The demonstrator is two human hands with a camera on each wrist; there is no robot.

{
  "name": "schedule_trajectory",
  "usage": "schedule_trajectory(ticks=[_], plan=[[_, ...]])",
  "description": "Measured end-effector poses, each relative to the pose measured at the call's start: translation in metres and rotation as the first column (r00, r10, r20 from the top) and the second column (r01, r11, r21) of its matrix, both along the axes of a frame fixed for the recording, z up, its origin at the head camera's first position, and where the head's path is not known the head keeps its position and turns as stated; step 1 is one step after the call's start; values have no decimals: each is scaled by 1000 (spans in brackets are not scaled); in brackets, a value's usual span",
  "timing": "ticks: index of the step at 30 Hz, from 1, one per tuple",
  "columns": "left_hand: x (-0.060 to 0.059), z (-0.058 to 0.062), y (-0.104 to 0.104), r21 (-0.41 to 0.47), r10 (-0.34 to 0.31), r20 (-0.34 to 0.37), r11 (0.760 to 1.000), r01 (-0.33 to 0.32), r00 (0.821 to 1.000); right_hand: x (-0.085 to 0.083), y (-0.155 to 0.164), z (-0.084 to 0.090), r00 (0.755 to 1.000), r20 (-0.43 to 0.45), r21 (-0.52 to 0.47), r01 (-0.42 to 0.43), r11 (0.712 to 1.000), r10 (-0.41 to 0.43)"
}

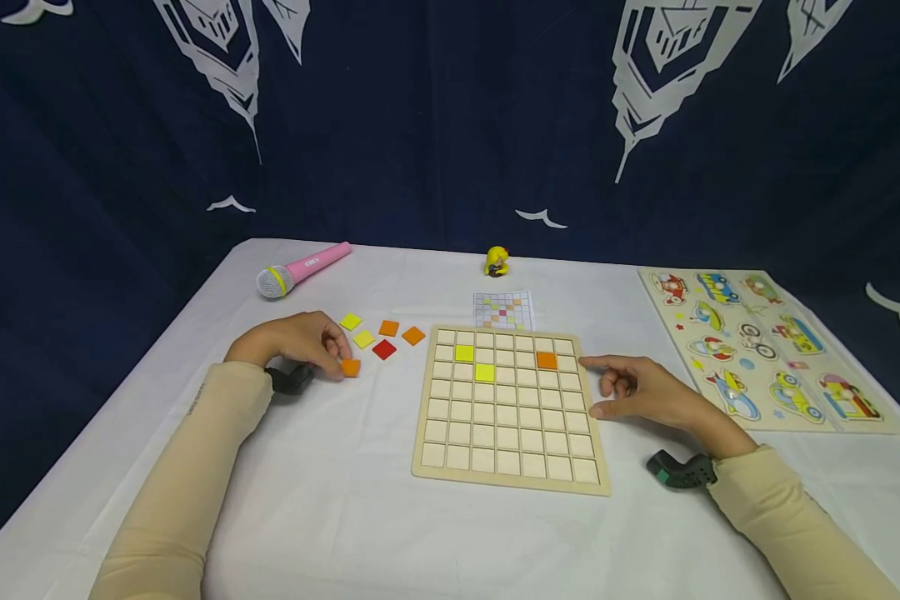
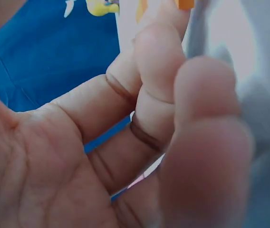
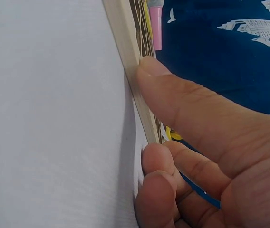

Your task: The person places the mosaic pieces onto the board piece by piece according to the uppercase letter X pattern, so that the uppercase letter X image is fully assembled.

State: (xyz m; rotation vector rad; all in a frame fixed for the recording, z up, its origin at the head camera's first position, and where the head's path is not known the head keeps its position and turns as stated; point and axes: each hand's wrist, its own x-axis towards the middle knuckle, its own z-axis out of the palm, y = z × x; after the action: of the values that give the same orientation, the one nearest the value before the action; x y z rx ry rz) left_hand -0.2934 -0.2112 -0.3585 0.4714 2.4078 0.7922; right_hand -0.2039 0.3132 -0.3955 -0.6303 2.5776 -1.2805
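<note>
Three tiles are already set in the board (image 1: 510, 475); most cells are bare. An orange tile (image 1: 351, 367) is pinched by the curled fingers of the left hand (image 1: 300, 340) beside five loose tiles on the surface. The board's edge is touched by the right hand (image 1: 645, 390), thumb straight, the other fingers loosely curled.

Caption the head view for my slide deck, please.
Left hand pinches an orange tile beside the wooden grid board; right hand steadies its edge.
</note>
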Motion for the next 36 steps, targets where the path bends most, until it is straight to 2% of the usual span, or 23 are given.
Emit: schedule_trajectory(ticks=[6, 10, 13, 17, 25, 30, 36], plan=[[8, 11, 11, 23, -41, -18, 999, 42, 999, 0, -1, 1, 1000, -2, -1, -5, 1000, 5], [15, 16, 23, 32, -82, -101, 996, 86, 992, 1, 0, 1, 1000, 1, -3, -1, 1000, 1], [20, 18, 33, 16, -117, -162, 993, 121, 980, 1, 1, 1, 1000, 0, -3, 1, 1000, -1], [26, 21, 44, 10, -145, -205, 989, 150, 968, 1, 1, 0, 1000, 0, -11, -3, 1000, 3], [40, 24, 66, 103, -199, -272, 967, 234, 942, 0, 1, -1, 1000, 3, -21, -16, 1000, 16], [49, 26, 77, 108, -223, -331, 956, 272, 917, 0, 2, -2, 1000, 13, -28, -22, 999, 22], [51, 24, 87, 126, -228, -414, 945, 303, 881, 1, 2, -1, 1000, 5, -21, -18, 1000, 18]])
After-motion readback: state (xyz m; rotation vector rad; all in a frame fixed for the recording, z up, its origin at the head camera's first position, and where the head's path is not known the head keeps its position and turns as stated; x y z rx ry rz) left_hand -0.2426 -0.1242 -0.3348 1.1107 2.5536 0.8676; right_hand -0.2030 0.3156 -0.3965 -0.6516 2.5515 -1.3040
